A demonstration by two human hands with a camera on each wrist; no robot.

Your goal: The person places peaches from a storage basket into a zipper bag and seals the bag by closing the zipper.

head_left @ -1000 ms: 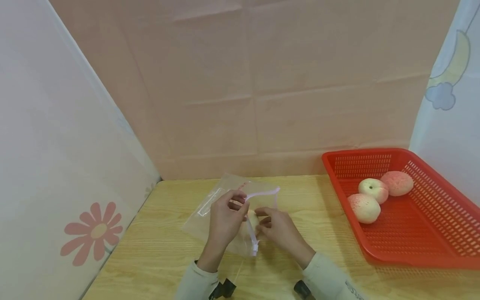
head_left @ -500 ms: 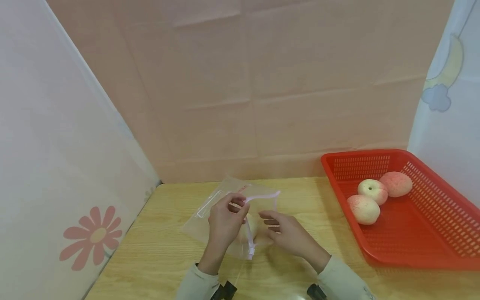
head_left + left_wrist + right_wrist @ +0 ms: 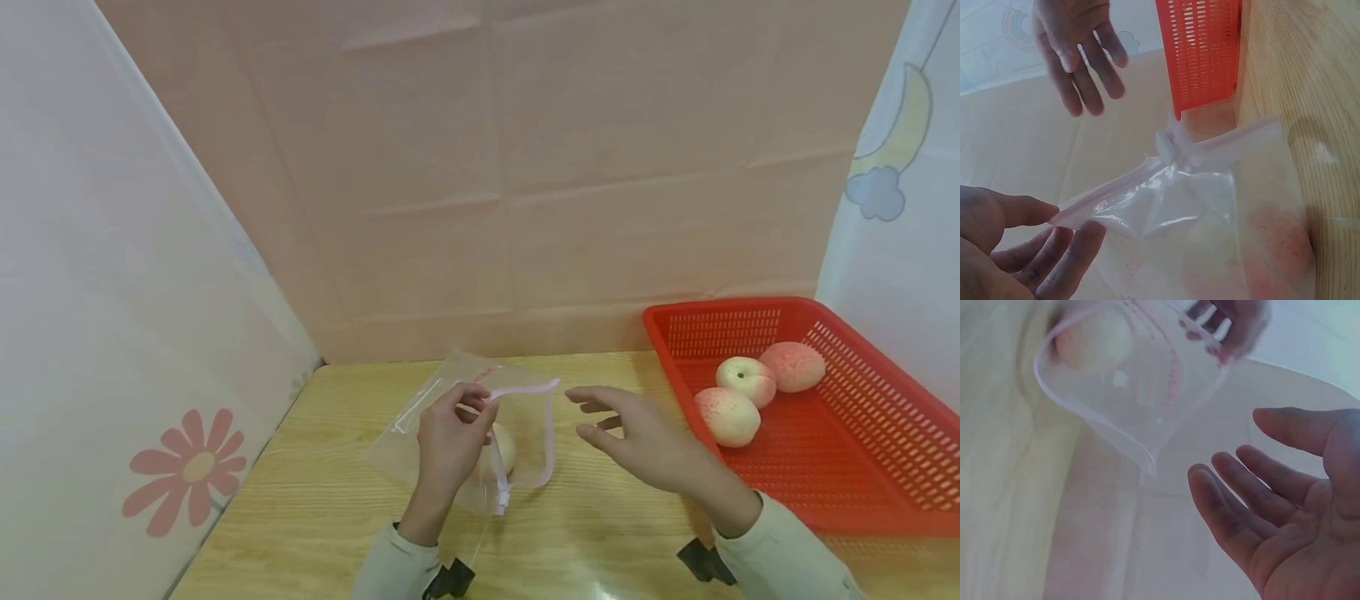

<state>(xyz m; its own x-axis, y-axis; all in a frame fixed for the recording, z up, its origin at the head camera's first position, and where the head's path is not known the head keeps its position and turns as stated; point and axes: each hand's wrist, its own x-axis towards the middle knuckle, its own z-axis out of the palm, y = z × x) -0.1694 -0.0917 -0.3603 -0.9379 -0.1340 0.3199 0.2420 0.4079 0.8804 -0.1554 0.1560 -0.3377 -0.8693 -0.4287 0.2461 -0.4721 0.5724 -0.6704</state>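
My left hand pinches the upper edge of a clear zip bag between thumb and fingers. The bag's lilac-edged mouth gapes toward the right, with a slider at its near corner. Inside lies a pale peach with a pink blush; a pink patch also shows through the film in the left wrist view. Off to the right of the mouth, my right hand is in the air, fingers spread and loosely bent, holding nothing. It is between the bag and the red basket.
Three peaches sit grouped in the left part of the basket, which stands on the right of the wooden table. A pinkish cloth hangs behind, and printed white cloths flank both sides.
My right hand has drawn out from the bag's mouth and moved right toward the basket, its fingers opening. The mouth now gapes wider, with the peach visible inside. My left hand stays put.
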